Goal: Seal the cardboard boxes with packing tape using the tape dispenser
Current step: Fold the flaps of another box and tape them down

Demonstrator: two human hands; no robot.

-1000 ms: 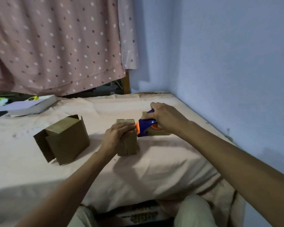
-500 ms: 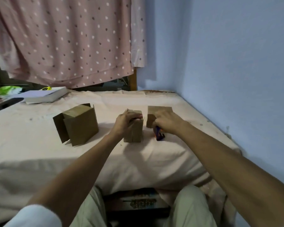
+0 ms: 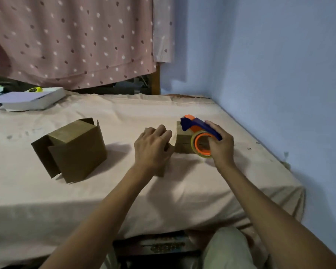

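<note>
My right hand (image 3: 220, 146) grips a blue and orange tape dispenser (image 3: 199, 133) with a clear tape roll, held up just right of a small cardboard box (image 3: 182, 141). My left hand (image 3: 153, 147) lies on top of another small cardboard box (image 3: 168, 152) at the middle of the table and covers most of it; its fingers are curled over the box's top. A larger cardboard box (image 3: 76, 152) with flaps standing out stands to the left, untouched.
A pinkish cloth covers the table (image 3: 105, 191). A white book (image 3: 33, 100) lies at the far left with a yellow object beside it. A blue wall (image 3: 279, 74) runs along the right edge. A dotted curtain (image 3: 76, 39) hangs behind.
My right hand has lifted the dispenser from low beside the middle box, so the tape roll now faces me. My left hand stays on the middle box.
</note>
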